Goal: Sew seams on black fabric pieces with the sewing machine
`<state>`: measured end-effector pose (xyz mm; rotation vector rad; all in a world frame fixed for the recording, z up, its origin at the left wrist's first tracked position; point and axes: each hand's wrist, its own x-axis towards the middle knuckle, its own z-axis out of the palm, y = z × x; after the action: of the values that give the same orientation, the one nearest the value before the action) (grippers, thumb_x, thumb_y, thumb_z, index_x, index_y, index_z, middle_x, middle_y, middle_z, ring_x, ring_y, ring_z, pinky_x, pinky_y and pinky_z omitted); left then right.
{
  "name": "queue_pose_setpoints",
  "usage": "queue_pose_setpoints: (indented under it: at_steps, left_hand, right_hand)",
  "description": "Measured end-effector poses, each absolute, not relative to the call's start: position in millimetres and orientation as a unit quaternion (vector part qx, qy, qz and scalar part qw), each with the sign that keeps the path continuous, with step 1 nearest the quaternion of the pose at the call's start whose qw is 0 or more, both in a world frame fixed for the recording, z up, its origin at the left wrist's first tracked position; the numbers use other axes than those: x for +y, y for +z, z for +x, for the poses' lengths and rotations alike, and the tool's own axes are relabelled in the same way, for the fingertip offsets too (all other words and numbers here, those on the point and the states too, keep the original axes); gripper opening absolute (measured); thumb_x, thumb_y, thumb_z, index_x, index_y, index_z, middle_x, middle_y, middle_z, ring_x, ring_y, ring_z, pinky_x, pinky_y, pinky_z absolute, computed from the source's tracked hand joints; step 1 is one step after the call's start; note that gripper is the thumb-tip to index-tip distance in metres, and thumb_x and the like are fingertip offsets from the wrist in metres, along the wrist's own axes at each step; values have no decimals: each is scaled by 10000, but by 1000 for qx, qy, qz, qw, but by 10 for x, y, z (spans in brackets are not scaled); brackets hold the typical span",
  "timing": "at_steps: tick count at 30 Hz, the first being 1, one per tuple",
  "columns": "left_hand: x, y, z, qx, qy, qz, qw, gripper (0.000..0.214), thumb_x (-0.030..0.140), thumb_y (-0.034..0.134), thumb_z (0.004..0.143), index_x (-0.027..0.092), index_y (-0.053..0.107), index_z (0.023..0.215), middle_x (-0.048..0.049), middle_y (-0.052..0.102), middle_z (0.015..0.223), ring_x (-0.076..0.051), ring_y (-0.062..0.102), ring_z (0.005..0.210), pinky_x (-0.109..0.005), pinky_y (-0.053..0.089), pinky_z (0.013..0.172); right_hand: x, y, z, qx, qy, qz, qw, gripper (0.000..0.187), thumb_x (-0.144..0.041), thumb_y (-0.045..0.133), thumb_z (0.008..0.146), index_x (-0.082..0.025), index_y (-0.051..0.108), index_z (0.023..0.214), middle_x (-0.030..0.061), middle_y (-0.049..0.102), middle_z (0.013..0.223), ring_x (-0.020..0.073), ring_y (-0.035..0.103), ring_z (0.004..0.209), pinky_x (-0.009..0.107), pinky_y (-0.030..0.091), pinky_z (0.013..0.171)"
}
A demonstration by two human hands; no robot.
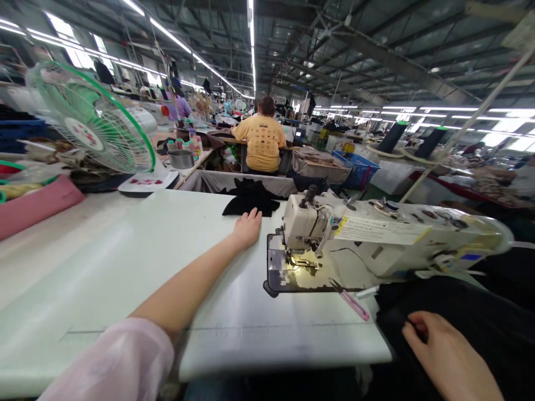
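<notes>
Near right: a bare right hand [445, 348], its fingers being kept curled, with only a narrow gap being left between thumb and index finger. A heap of soft black fabric [455, 298] is being touched by the fingertips; whether a fold is being pinched cannot be told.

Near left: a pale pink sleeve [121, 356], being worn on the outstretched left arm.

Near centre: a smooth, pale greenish-white tabletop [125, 267], being crossed by a thin dark line along its near side. Right of centre, a pair of metal snips with pink handles [353, 303] is being supported beside the black heap.

Middle right: a cream-white metal sewing machine [376, 234], its worn bed plate being lit by a yellowish lamp near the needle.

Far centre of the tabletop: a bare left hand [247, 229], fingers being held extended and close together. A loose stack of flat black fabric pieces [246, 205] is being covered at its near edge by these fingertips; whether any is being gripped cannot be told.

Far left: a green-rimmed wire-caged fan [92, 122] and a round grey metal pot [181, 159] are being supported on adjoining surfaces.

Farther: a seated person in a patterned yellow shirt [263, 142] is being seen from behind.
</notes>
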<state>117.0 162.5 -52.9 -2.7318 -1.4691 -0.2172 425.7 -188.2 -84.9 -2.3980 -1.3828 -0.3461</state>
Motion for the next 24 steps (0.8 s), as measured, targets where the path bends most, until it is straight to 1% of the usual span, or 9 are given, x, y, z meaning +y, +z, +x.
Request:
queue_pose_setpoints:
  at_steps: [2, 5, 9, 13, 16, 19, 21, 22, 24]
  left_hand:
    - [1589, -526, 1132, -478, -82, -874, 13, 529, 100, 421, 948, 66, 420, 1475, -261, 344, 1586, -392, 395, 1433, -538, 415, 1106]
    - [1273, -572, 1016, -438, -82, -895, 6, 571, 158, 522, 927, 105, 426, 1488, -199, 329, 1623, -355, 281, 1510, -518, 334, 1194]
    - [695, -693, 818, -327, -128, -935, -35, 524, 200, 598, 895, 159, 525, 1413, -164, 477, 1537, -344, 388, 1460, -521, 409, 1164]
    - [192, -644, 778, -178, -275, -942, -74, 575, 166, 541, 940, 204, 399, 1496, -140, 540, 1474, -284, 475, 1402, -479, 454, 1145]
    - [-196, -394, 931, -56, -288, -949, -114, 687, 165, 550, 960, 209, 243, 1573, -149, 472, 1540, -261, 401, 1459, -448, 419, 1174]
    - [-545, -100, 1178, 50, -265, -945, -183, 796, 308, 683, 914, 165, 247, 1566, -185, 467, 1540, -309, 332, 1494, -491, 363, 1200]
    - [-689, 39, 1326, 93, -281, -920, -256, 617, 342, 717, 889, 169, 460, 1423, -165, 609, 1391, -301, 484, 1385, -465, 397, 1168]
    - [-726, 88, 1378, 96, -305, -901, -293, 438, 306, 704, 896, 176, 563, 1289, -139, 679, 1261, -270, 588, 1262, -421, 451, 1112]
    - [-742, 165, 1415, 63, -362, -863, -347, 134, 202, 658, 901, 187, 639, 1033, -78, 722, 987, -191, 682, 961, -314, 531, 919]
  right_hand:
    - [-1819, -776, 4184, -464, -109, -862, 172, 288, -441, 408, 807, -261, 591, 677, 80, 669, 718, 281, 667, 675, 415, 497, 660]
    - [-1782, -673, 4173, -388, -28, -893, 227, 264, -501, 503, 687, -270, 603, 603, 41, 658, 636, 263, 640, 602, 382, 461, 589]
    - [-1903, -588, 4250, -241, 114, -865, 426, 315, -520, 648, 555, -244, 696, 699, 36, 699, 661, 256, 644, 617, 344, 482, 574]
    - [-2081, -378, 4048, -183, 128, -794, 565, 294, -480, 720, 587, -227, 672, 728, 47, 711, 773, 251, 647, 740, 300, 488, 602]
    - [-2117, -105, 3635, -303, 179, -758, 549, 220, -419, 726, 682, -214, 650, 708, 42, 697, 914, 209, 618, 802, 261, 485, 655]
    - [-2090, 126, 3169, -449, 302, -694, 474, 186, -345, 674, 788, -201, 631, 678, 24, 658, 795, 172, 587, 708, 254, 486, 643]
    - [-2108, 178, 2973, -479, 344, -675, 443, 175, -330, 651, 816, -203, 657, 696, 26, 672, 750, 191, 630, 726, 277, 522, 697]
    - [-2138, 167, 2935, -478, 347, -673, 445, 181, -350, 630, 838, -208, 691, 743, 41, 702, 778, 214, 667, 766, 302, 542, 731]
    - [-2229, 86, 2978, -469, 288, -689, 471, 272, -435, 572, 874, -238, 756, 913, 81, 758, 902, 272, 722, 860, 364, 578, 763]
